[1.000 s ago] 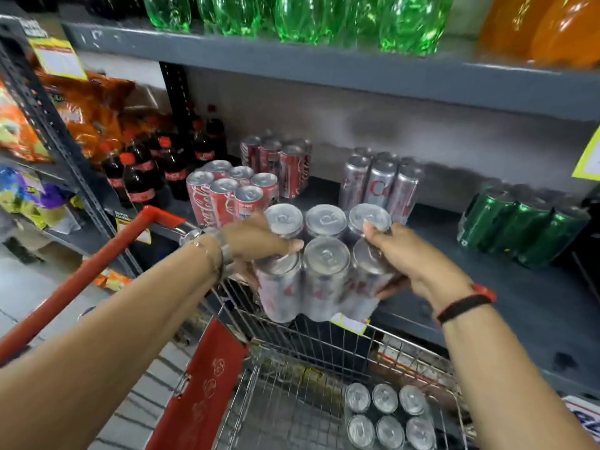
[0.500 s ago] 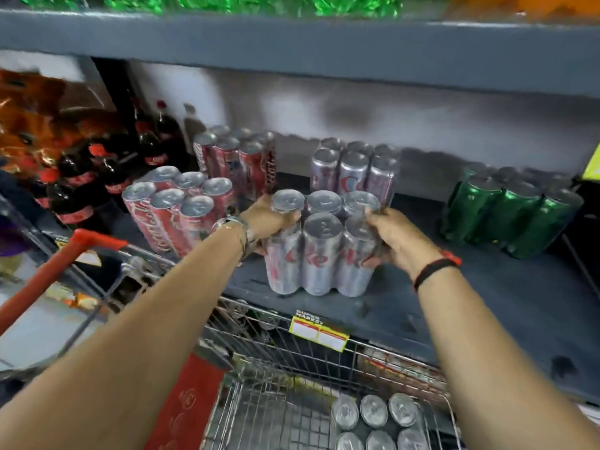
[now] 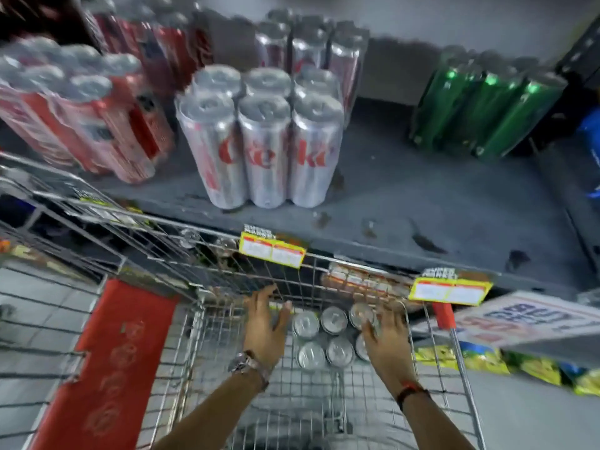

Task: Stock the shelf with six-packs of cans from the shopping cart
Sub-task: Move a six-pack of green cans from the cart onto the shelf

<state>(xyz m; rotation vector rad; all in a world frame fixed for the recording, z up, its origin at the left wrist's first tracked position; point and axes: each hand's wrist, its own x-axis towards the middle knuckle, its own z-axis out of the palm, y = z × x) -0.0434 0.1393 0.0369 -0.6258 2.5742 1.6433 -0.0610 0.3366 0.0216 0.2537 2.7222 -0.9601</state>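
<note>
Head view: both open hands, left hand (image 3: 265, 323) and right hand (image 3: 386, 339), flank the six-pack (image 3: 324, 339) standing in the shopping cart (image 3: 194, 336), right touching, long side running left-right between them.

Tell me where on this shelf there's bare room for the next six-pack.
The widest bare stretch of shelf lies between the silver six-pack and the green six-pack, running to the front edge. The left is crowded: the red six-packs stand close against the silver ones.
</note>
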